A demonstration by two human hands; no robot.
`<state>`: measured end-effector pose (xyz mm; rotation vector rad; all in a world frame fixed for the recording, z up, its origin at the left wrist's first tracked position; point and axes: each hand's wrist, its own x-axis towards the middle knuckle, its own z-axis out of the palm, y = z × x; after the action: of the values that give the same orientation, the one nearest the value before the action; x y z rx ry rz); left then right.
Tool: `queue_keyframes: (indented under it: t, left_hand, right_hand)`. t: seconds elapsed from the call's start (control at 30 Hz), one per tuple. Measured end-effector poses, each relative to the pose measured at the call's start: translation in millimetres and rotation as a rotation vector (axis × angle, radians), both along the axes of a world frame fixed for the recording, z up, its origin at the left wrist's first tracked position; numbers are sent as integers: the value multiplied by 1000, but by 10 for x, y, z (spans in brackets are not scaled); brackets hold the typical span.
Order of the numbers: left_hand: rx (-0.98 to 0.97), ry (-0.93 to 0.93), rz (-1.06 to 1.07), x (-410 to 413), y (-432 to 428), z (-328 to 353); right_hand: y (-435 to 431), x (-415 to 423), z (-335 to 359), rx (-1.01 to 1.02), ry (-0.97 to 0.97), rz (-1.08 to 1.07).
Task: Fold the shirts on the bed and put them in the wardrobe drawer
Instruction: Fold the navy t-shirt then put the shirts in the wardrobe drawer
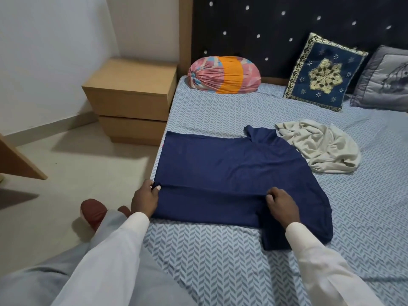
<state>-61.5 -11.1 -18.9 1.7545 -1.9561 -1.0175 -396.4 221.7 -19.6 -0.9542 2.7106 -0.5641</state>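
Navy shirt (220,162) flat on bed (220,272), long axis left-right. Left hand (144,198) pinches ridge at shirt's left edge, right hand (281,203) pinches same ridge mid-shirt. Likely fold: away, across shirt.

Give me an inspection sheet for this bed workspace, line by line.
Surface: bed, blue chevron sheet, mostly smooth.
Job's things: navy shirt spread flat, near edge folded over; cream shirt crumpled beside it.
Clutter: pink-orange bolster, blue cushion, grey cushion against the headboard.
Grips: left hand and right hand each pinch the navy shirt's fold.
Cables: nothing seen.
Surroundings: wooden bedside unit beside the bed; wardrobe not in view.
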Motion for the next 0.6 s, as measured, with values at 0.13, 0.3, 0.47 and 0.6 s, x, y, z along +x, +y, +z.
queue_keyframes:
  t: [0.13,0.3,0.47,0.6]
  left_hand:
    - [-81,-134,29,-69,10,-18]
    - [-412,-283,5,-238,209,-104]
    - [-459,-169,-656,-800,927,-143]
    - [-370,-413,-936,-1044,1245,-207]
  right_hand:
    - [-87,-19,-40,35,37,-41]
    - [56,163,84,-22,167,-34]
    - [680,478,95,259,43,139]
    - [797,505,57,373,-26,267]
